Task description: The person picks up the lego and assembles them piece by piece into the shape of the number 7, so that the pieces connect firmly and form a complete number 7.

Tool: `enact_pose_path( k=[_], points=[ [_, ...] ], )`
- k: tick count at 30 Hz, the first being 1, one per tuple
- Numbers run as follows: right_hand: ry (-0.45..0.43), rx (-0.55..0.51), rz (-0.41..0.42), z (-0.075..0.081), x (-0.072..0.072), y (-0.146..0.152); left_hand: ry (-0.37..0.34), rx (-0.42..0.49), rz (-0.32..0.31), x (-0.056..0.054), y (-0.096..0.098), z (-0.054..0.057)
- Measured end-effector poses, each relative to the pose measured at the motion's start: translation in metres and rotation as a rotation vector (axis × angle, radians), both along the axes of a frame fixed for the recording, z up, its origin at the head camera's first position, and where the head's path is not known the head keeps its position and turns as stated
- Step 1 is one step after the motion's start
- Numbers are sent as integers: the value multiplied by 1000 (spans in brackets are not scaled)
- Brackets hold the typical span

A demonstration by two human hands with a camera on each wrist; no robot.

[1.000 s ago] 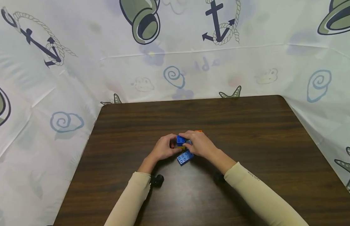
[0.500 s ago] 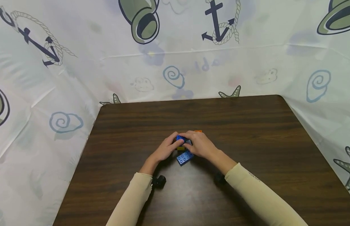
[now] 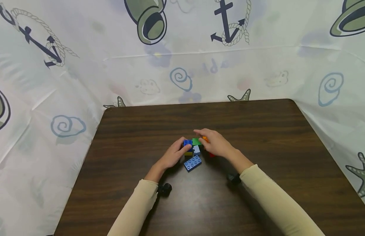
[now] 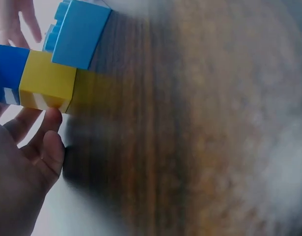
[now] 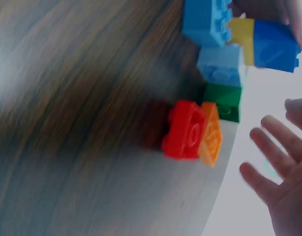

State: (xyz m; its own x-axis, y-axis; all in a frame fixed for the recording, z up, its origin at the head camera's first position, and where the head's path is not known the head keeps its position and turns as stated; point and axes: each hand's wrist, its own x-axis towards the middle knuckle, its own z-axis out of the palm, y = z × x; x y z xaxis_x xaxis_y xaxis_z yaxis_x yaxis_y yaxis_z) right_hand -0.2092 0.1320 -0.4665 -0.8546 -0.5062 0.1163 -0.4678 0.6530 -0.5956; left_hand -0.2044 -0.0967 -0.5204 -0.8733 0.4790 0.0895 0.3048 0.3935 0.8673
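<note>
My left hand (image 3: 171, 156) holds a dark blue toy building brick (image 3: 187, 142), thumb on its near side and fingers behind. Under that brick is a yellow brick (image 4: 47, 81), joined to it as a stack. My right hand (image 3: 217, 143) is held over the bricks to the right, fingers spread and empty in the right wrist view. Beneath and beside it are a green brick (image 5: 223, 101), an orange brick (image 5: 210, 135) and a red brick (image 5: 182, 130). A small light blue brick (image 3: 196, 150) stands right of the stack, and a longer light blue brick (image 3: 192, 163) lies in front.
All the bricks are gathered mid-table on a dark wood-grain table (image 3: 135, 131). A white patterned sheet (image 3: 182, 52) hangs behind the table and at its sides. Black wrist cameras sit under the left wrist (image 3: 164, 189) and the right wrist (image 3: 234, 179).
My left thumb has come round onto the dark blue brick. My right hand has let go of it and moved right and slightly back, uncovering the green and small light blue bricks.
</note>
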Motion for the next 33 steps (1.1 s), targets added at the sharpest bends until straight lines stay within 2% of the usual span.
enact_pose_path(
  k=[2,5,11,14,15,17,21,22,26,33],
  points=[
    [7,82,-13,-2,-2,3,9,-13,10,1,0,0],
    [19,179,32,-8,-3,6,18,-26,25,2,0,0],
    [120,285,124,-20,-4,5,46,-46,67,3,1,1],
    [188,315,135,-22,-4,3,77,22,58,4,2,2],
    [206,317,134,-23,-4,2,87,46,55,6,3,7],
    [234,311,120,-24,-4,1,110,64,48,6,4,7],
    [289,301,85,-25,-3,-1,153,27,62,7,6,4],
    [296,302,74,-25,-3,-1,161,8,66,6,5,-1],
    [262,262,9,-17,-4,2,162,-20,80,6,5,-2],
    [46,-1,-71,6,-10,10,140,-44,87,4,3,-1]
  ],
)
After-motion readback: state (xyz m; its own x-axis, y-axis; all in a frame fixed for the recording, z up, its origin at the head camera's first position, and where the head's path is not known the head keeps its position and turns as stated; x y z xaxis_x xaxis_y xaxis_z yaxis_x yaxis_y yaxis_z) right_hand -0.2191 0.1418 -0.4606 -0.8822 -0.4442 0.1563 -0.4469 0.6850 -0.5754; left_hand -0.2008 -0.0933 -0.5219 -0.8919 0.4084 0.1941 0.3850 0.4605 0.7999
